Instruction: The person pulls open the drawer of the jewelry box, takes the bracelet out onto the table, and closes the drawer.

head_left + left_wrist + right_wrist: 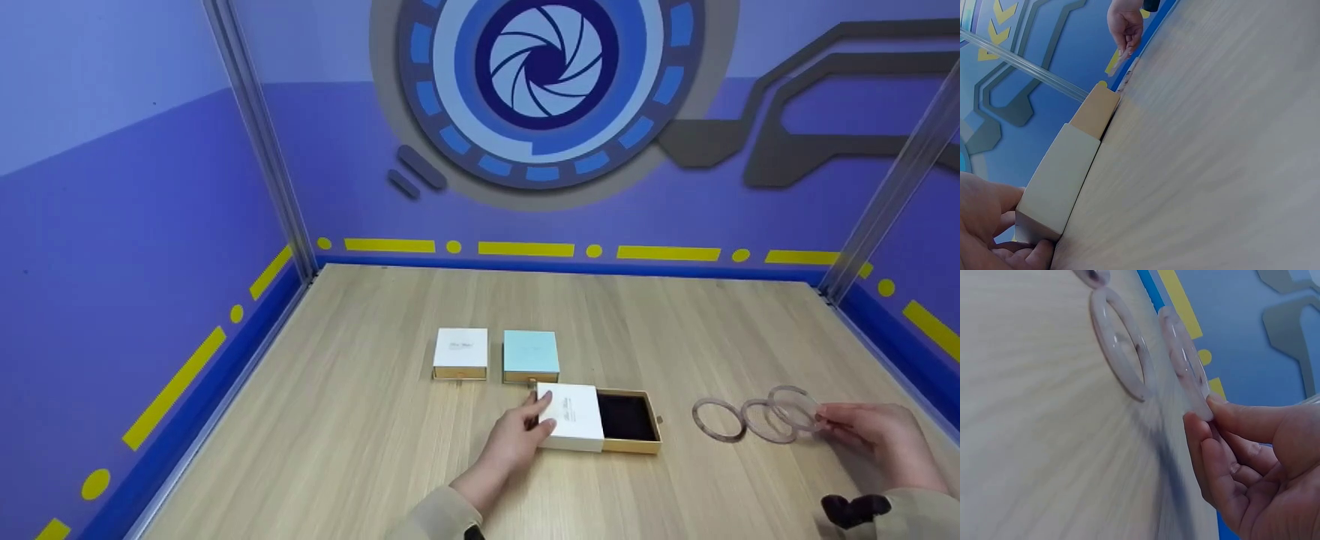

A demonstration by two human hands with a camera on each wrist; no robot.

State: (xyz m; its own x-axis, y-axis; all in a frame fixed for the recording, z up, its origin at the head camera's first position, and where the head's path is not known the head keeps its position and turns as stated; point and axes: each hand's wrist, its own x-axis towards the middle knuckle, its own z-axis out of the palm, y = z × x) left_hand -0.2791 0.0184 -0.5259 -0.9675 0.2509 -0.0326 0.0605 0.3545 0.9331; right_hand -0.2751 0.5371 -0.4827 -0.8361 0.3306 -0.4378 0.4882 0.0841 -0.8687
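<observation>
My left hand (517,435) grips the left end of a white drawer box (571,412) resting on the table. Its gold-edged drawer (655,442) is slid out to the right, baring a black lining (626,417). In the left wrist view, fingers (1039,256) touch the end of the white sleeve (1058,177). Over to the right, my right hand (885,431) pinches a pale, translucent bangle (787,397) by its edge. The right wrist view shows this bangle (1176,349) raised off the table, between thumb and fingers. Two more bangles (718,420) (765,431) lie to its left.
Behind the drawer box are a closed white box (460,349) and a closed mint-green box (530,352), side by side. Blue printed panels (525,225) with metal corner posts (259,135) stand around the wooden table (337,420).
</observation>
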